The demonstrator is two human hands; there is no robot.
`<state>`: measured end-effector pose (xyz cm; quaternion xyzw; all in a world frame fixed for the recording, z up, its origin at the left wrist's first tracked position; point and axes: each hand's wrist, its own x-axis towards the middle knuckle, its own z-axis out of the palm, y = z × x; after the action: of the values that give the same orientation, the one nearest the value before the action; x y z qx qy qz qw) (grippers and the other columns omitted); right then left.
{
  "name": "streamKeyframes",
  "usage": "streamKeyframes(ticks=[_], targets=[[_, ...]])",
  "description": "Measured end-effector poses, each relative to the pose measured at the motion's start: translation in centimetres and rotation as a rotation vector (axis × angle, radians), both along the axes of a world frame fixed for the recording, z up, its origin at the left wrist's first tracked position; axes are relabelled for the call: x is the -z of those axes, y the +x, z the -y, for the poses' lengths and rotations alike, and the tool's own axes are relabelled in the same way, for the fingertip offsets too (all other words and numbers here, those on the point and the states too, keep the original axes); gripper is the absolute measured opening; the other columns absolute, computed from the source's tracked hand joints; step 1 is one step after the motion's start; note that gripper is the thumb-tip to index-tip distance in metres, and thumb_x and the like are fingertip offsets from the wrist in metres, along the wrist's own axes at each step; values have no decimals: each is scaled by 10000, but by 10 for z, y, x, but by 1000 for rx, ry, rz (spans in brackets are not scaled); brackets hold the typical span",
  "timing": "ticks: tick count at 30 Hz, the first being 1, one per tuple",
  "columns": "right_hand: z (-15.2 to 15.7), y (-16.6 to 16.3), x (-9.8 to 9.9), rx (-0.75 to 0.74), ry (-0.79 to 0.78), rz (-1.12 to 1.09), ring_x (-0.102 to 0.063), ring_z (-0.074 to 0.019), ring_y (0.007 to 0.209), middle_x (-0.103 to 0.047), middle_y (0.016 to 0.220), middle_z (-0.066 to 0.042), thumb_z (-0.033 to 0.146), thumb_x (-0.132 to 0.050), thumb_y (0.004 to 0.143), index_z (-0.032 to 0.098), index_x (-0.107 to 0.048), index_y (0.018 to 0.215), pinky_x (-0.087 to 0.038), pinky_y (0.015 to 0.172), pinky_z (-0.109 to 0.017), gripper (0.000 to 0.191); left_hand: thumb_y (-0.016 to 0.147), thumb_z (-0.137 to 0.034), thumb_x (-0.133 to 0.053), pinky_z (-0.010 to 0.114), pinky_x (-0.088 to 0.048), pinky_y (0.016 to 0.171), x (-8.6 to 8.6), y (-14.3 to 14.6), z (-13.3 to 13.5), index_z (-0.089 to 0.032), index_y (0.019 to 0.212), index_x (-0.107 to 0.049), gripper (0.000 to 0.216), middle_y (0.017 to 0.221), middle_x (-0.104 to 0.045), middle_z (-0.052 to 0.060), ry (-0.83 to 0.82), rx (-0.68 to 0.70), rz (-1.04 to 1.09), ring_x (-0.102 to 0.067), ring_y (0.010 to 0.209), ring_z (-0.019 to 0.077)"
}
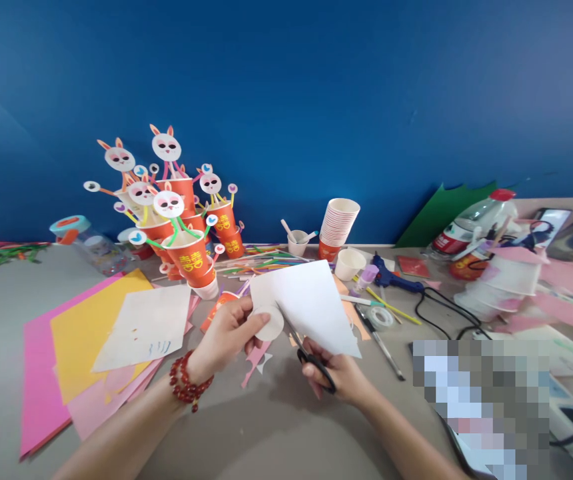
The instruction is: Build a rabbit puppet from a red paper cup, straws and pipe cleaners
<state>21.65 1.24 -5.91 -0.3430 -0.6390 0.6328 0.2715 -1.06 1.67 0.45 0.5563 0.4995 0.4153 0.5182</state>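
Note:
My left hand, with a red bead bracelet on the wrist, pinches a sheet of white paper at its lower left corner, where a rounded shape is partly cut out. My right hand grips black-handled scissors, fingers through the loops. The blades point up and left into the paper, along the curved cut. Both hands hover just above the grey table.
Pink, yellow and white sheets lie at the left. Behind stand orange paper-cup rabbits, a stack of paper cups, coloured sticks, a blue glue gun, a tape roll, a bottle and pink scraps at right.

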Motion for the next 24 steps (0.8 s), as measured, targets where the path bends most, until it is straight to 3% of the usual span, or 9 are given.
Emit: streamKeyframes(ticks=[4, 8, 14, 20, 24], targets=[[-1, 0, -4, 0, 6, -4, -436, -96, 430, -472, 468, 59, 794, -587, 735, 223, -422, 687, -319, 430, -228, 596, 868, -431, -603, 152, -367, 354, 3, 0, -1, -136, 849, -610, 295, 558, -604, -19, 7, 1, -2, -501, 388, 71], [2, -2, 4, -34, -101, -29, -379, -67, 358, -542, 466, 45, 798, -589, 727, 205, -457, 730, -267, 353, -199, 608, 888, -435, -561, 169, -350, 363, 2, 1, 0, -154, 803, -573, 294, 552, -586, -26, 47, -27, -104, -494, 385, 78], [9, -13, 10, -74, -198, -218, -380, -42, 304, -620, 525, 12, 758, -539, 805, 178, -483, 759, -278, 316, -163, 584, 924, -353, -503, 193, -338, 434, 1, 3, 3, -189, 664, -451, 312, 539, -497, -49, 333, -81, -453, -496, 441, 83], [6, -10, 3, -102, -195, -240, -442, -49, 342, -656, 582, -21, 700, -542, 851, 155, -520, 799, -324, 343, -153, 549, 936, -325, -490, 225, -309, 465, 1, 2, 4, -203, 644, -416, 325, 526, -487, -46, 444, -91, -552, -462, 456, 94], [5, -9, 1, -198, -223, -256, -452, -51, 344, -662, 598, -25, 704, -543, 849, 153, -519, 820, -329, 349, -154, 552, 919, -274, -501, 253, -291, 492, -1, 0, 5, -208, 614, -416, 324, 512, -453, -38, 630, -170, -680, -424, 477, 109]])
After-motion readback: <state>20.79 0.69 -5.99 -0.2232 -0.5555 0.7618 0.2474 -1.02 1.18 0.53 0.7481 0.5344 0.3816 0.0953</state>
